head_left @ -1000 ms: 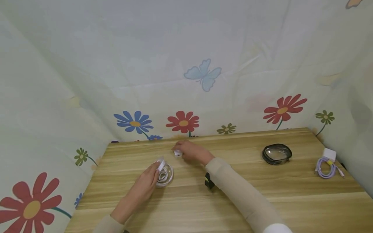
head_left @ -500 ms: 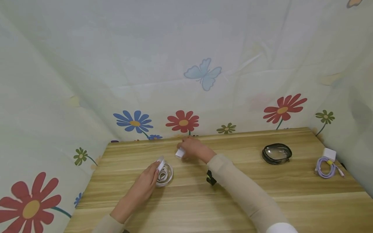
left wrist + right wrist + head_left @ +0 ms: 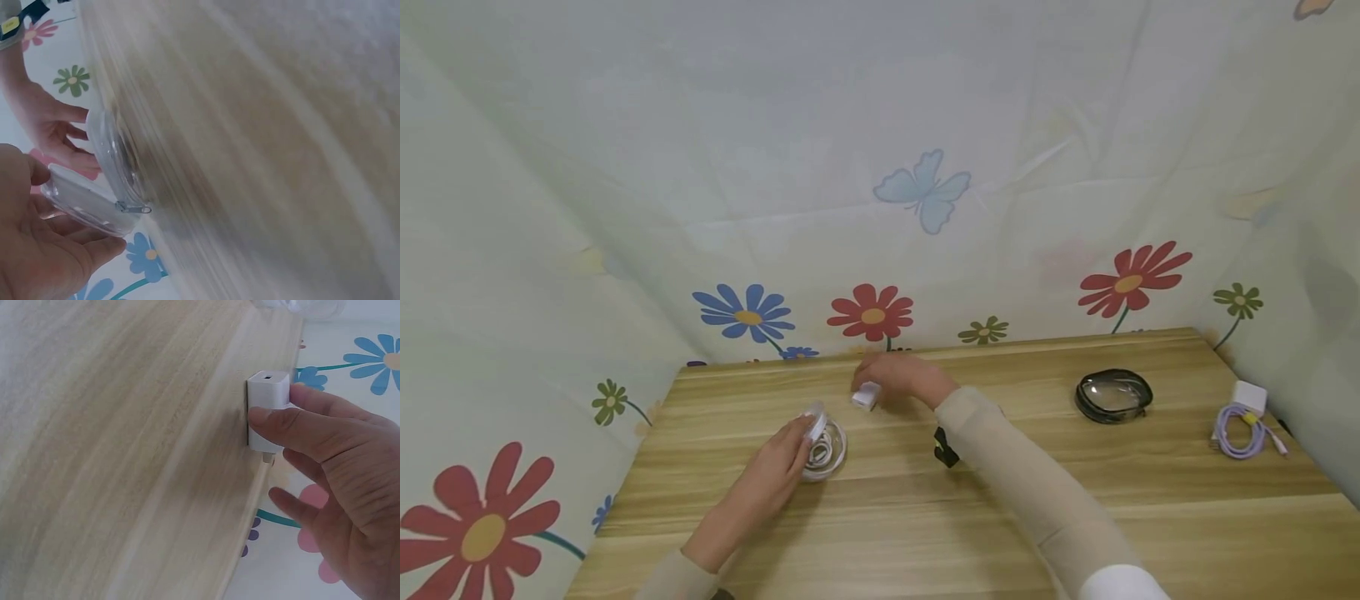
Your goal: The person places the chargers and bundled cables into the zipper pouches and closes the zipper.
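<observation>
The right hand [image 3: 901, 375] has shifted the white charger [image 3: 866, 397] slightly rightward.

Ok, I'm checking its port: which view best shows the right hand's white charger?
Right wrist: the white charger is close, its slot visible. The head view shows it small; I can't discern it in the left wrist view.

Charger [image 3: 269, 394], right of centre in right wrist view: smooth plastic. Case [image 3: 81, 197], lower left in left wrist view: clear glossy plastic, metal-looking zip pull [image 3: 133, 207]. Table [image 3: 1000, 533], bottom of head view: smooth, wood-grained. Backdrop [image 3: 760, 125]: matt, creased, cloth-like.
</observation>
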`<state>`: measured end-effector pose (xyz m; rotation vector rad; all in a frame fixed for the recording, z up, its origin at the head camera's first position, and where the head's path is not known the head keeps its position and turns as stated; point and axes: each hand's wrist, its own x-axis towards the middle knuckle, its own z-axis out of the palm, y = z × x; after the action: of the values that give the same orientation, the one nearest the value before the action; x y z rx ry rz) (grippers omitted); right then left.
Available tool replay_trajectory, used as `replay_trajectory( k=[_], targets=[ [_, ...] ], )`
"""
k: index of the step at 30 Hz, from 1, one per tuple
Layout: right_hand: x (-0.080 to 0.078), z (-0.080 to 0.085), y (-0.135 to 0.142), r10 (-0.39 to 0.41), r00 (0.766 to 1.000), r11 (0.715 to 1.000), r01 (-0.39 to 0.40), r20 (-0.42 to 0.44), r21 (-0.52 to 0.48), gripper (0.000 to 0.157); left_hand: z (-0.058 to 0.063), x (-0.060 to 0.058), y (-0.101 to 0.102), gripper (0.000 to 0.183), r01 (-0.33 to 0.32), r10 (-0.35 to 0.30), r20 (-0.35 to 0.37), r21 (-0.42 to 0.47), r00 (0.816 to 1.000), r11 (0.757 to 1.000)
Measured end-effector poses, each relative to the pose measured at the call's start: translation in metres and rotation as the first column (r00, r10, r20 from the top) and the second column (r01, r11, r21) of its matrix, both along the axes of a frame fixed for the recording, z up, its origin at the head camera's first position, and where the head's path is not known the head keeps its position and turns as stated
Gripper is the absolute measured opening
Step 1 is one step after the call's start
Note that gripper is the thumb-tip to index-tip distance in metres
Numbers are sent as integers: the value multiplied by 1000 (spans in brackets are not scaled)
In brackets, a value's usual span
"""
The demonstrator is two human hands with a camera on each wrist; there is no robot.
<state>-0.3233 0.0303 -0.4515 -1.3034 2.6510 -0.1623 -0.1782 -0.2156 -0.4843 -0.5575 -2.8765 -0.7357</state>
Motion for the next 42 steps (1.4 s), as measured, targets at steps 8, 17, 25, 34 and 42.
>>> replay_trajectory(
  k=[8, 17, 25, 34, 42],
  targets=[
    [-2, -5, 0, 53, 999, 998, -53, -3, -43, 40, 7, -1, -1, 43, -3, 3, 41, 11, 999, 1000],
    [-1, -4, 2, 74, 997, 996, -75, -16, -52, 35, 8, -3, -1, 42, 10, -10, 23, 2, 1000, 1000],
    [-1, -5, 4, 70, 997, 996, -71, -6, -46, 34, 8, -5, -2, 42, -6, 6, 56, 4, 998, 1000],
    [3, -5, 9, 57, 998, 998, -57, -6, -28, 34, 8, -6, -1, 42, -2, 3, 67, -3, 998, 1000],
    [8, 0, 10, 60, 998, 998, -60, -16, -14, 36, 5, -5, -1, 41, -5, 6, 47, -17, 999, 1000]
  ],
)
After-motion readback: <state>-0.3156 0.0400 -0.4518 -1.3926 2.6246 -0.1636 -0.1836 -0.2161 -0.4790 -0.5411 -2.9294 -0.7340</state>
